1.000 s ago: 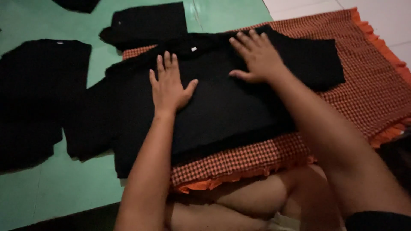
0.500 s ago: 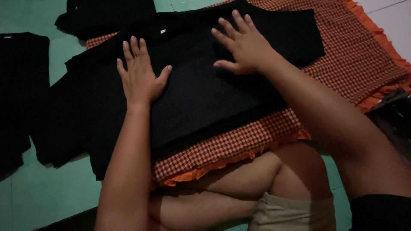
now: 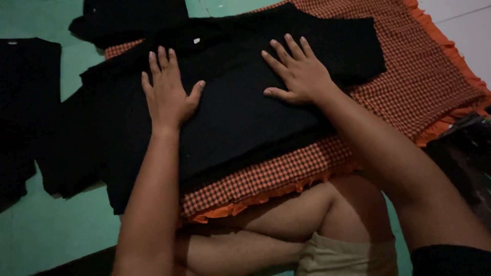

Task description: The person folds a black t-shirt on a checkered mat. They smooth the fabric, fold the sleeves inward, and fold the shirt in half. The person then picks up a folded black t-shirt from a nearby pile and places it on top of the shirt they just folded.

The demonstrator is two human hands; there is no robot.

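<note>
Pressed down with the left hand on the middle of the black fabric garment, palm flat, fingers splayed wide and gripping nothing. Did the same with the right hand farther up and to the right: palm down, fingers fanned open, thumb out to the side, nothing pinched or held.

Found the garment lying folded over itself on the orange-and-black checked cloth with an orange frill, spilling off its left edge onto the green floor. Spotted a small white tag near the far edge. Noted a second black garment well apart on the left, and a dark heap of cloth at the far side, touching or nearly so; could not tell which in the dim light.

Judged the flattening best done with whole palms rather than fingertips, with even weight on both sides. Seemed wise to stroke outward from the centre toward the edges, to keep the layers from creeping over each other, and to mind the overhanging left part.
</note>
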